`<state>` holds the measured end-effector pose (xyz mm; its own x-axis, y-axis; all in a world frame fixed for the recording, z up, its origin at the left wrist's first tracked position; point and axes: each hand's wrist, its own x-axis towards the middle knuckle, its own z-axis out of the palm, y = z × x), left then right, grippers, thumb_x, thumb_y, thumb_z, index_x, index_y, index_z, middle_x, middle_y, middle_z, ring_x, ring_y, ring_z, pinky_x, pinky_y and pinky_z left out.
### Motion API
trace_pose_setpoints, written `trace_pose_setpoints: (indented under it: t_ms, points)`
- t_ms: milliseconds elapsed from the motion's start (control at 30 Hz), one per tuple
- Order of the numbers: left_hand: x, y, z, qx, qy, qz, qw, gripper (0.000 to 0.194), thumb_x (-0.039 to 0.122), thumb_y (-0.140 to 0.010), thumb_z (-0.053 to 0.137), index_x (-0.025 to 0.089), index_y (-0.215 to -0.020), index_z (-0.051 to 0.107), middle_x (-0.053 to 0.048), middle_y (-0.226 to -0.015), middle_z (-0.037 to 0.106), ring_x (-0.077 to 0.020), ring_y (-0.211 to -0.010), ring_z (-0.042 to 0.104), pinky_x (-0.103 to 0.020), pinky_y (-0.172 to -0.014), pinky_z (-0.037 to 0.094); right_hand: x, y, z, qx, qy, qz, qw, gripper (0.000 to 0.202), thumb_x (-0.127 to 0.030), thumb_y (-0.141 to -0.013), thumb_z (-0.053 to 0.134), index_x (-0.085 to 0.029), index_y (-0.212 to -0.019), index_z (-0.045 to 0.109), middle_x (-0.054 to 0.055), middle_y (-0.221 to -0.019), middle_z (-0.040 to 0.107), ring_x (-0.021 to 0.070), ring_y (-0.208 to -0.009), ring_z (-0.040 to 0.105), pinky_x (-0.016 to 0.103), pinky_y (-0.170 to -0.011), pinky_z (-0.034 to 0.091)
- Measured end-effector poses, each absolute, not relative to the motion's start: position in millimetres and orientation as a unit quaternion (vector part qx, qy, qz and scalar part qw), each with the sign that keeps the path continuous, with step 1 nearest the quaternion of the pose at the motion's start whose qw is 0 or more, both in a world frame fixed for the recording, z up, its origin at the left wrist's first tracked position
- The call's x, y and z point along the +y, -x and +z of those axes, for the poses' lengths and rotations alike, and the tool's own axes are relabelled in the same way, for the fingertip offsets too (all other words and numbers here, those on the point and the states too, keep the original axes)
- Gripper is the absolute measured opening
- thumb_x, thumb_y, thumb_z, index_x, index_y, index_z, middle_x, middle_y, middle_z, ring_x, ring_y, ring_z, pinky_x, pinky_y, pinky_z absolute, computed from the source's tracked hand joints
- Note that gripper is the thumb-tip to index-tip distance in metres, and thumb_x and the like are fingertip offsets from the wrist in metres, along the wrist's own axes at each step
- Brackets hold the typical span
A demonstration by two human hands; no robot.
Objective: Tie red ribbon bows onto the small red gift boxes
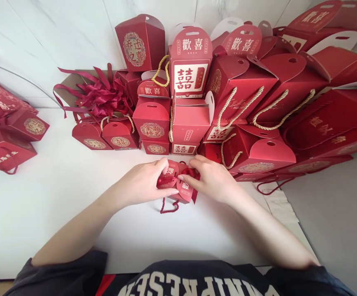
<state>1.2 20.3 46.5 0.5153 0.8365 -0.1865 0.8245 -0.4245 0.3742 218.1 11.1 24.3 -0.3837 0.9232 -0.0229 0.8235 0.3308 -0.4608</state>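
Note:
A small red gift box [183, 192] with pale lettering stands on the white table in front of me, a dark red cord handle [170, 210] hanging from its near side. Over its folded top runs a red ribbon [193, 172]. My left hand [149, 179] is closed around the box's left side, its thumb and fingers against the top flaps and the ribbon. From the right, my right hand [209, 176] pinches the ribbon between thumb and fingers above the box's middle. The fingers partly hide the ribbon and the flaps.
Stacked red gift boxes [191, 119] with gold cords line the wall just beyond my hands and extend right. Behind small boxes at the left, an open box holds a heap of red ribbons [104, 96]. More red boxes [10, 152] sit at the table's far left.

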Motion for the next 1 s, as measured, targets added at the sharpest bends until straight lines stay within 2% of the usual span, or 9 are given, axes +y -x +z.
trace_pose_setpoints:
  t_ms: [167, 500, 733, 867, 1000]
  points:
    - [21.7, 0.7, 38.8, 0.421, -0.901, 0.003, 0.107, 0.025, 0.043, -0.090, 0.050, 0.020, -0.081, 0.051, -0.001, -0.075, 0.059, -0.0184, -0.067, 0.058, -0.028, -0.060, 0.038, 10.6, -216.9, 22.9, -0.806, 0.547, 0.194, 0.113, 0.034, -0.048, -0.092, 0.057, -0.020, -0.076, 0.048, -0.001, -0.080, 0.050, 0.0124, -0.064, 0.046, 0.024, -0.054, 0.027]
    - [22.2, -1.0, 30.7, 0.368, -0.930, 0.009, -0.011, 0.030, 0.041, -0.093, 0.045, 0.017, -0.089, 0.062, -0.003, -0.074, 0.063, -0.0216, -0.067, 0.063, -0.034, -0.064, 0.045, 10.2, -218.1, 25.6, -0.812, 0.542, 0.194, 0.098, 0.029, -0.043, -0.091, 0.059, -0.020, -0.077, 0.048, -0.002, -0.081, 0.051, 0.0127, -0.067, 0.050, 0.024, -0.054, 0.026]
    - [18.2, -4.2, 25.2, 0.355, -0.931, 0.045, -0.069, 0.026, 0.036, -0.091, 0.049, 0.015, -0.083, 0.064, -0.003, -0.068, 0.065, -0.0225, -0.061, 0.065, -0.036, -0.062, 0.047, 5.9, -218.0, 27.1, -0.820, 0.535, 0.184, 0.087, 0.027, -0.047, -0.091, 0.057, -0.020, -0.089, 0.054, 0.000, -0.088, 0.055, 0.0150, -0.072, 0.056, 0.025, -0.056, 0.029]
    - [15.1, -7.8, 21.0, 0.355, -0.928, 0.064, -0.097, 0.030, 0.036, -0.089, 0.050, 0.012, -0.084, 0.066, -0.005, -0.065, 0.066, -0.0236, -0.057, 0.065, -0.037, -0.059, 0.048, 3.6, -214.5, 28.1, -0.818, 0.544, 0.168, 0.080, 0.025, -0.044, -0.090, 0.059, -0.019, -0.093, 0.056, 0.003, -0.094, 0.058, 0.0173, -0.076, 0.059, 0.026, -0.056, 0.029]
    - [12.7, -10.9, 19.2, 0.356, -0.928, 0.043, -0.106, 0.030, 0.032, -0.089, 0.047, 0.011, -0.080, 0.067, -0.008, -0.062, 0.065, -0.0235, -0.054, 0.065, -0.035, -0.056, 0.045, 2.6, -213.0, 29.5, -0.816, 0.546, 0.173, 0.078, 0.024, -0.043, -0.090, 0.059, -0.019, -0.094, 0.056, 0.004, -0.097, 0.059, 0.0179, -0.078, 0.060, 0.027, -0.056, 0.030]
